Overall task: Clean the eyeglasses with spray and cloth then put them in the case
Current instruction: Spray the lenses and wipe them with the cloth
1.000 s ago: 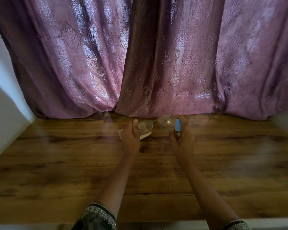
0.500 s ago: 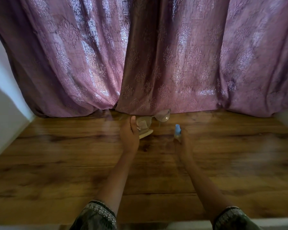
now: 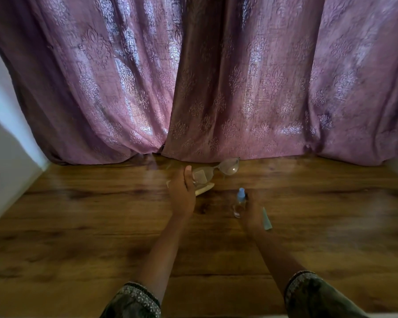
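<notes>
Clear-lensed eyeglasses (image 3: 216, 172): pinched by left hand (image 3: 182, 193), raised above wooden worktop (image 3: 78, 226), far centre, lenses exposed for cleaning. Small clear blue-capped spray bottle (image 3: 239, 204): upright, right hand (image 3: 252, 216) around it; grip blurred, cannot tell.

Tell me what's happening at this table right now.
A person is cleaning eyeglasses. The left hand holds them up by one lens end, above a pale case on the wooden table. The right hand has its grip on a small spray bottle with a blue top, low by the table. A folded greenish cloth lies beside that hand.
</notes>
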A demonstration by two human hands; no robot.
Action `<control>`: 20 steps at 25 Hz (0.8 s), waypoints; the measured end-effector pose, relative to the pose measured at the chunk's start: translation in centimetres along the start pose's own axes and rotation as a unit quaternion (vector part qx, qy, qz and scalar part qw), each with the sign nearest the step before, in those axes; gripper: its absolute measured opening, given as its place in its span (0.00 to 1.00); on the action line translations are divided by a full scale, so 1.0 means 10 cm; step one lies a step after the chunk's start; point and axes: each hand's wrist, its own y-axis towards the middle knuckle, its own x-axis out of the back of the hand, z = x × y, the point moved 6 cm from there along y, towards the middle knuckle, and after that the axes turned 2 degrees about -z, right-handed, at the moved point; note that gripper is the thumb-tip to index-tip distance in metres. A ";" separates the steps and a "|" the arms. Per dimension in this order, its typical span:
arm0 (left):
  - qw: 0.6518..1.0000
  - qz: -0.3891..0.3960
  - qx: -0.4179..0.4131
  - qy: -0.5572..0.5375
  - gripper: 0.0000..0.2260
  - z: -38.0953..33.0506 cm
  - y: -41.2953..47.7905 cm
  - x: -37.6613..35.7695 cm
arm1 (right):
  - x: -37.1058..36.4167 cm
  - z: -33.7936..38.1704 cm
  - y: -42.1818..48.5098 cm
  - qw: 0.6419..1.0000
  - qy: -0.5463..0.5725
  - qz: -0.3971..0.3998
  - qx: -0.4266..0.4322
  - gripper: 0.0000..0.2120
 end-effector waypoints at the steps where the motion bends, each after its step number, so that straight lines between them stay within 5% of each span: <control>1: 1.000 0.001 -0.001 -0.002 0.12 -0.02 0.00 -0.01 | 0.01 -0.02 0.00 1.000 -0.003 -0.005 -0.003 0.10; 4: 1.000 -0.001 -0.008 -0.010 0.11 -0.08 -0.03 -0.05 | 0.04 -0.05 -0.02 0.999 -0.044 -0.017 -0.003 0.10; 9: 1.000 0.003 -0.014 -0.012 0.14 -0.10 -0.07 -0.08 | 0.11 -0.16 -0.05 0.991 -0.134 0.006 0.023 0.29; 13: 1.000 -0.004 -0.020 -0.016 0.14 -0.12 -0.09 -0.08 | 0.22 -0.30 -0.07 0.980 -0.196 -0.018 -0.016 0.26; 16: 1.000 -0.005 -0.016 -0.013 0.12 -0.12 -0.10 -0.07 | 0.19 -0.44 -0.09 0.958 -0.280 0.048 -0.050 0.26; 20: 1.000 -0.008 -0.010 -0.016 0.11 -0.13 -0.12 -0.06 | 0.18 -0.40 -0.13 0.944 -0.328 0.037 -0.004 0.17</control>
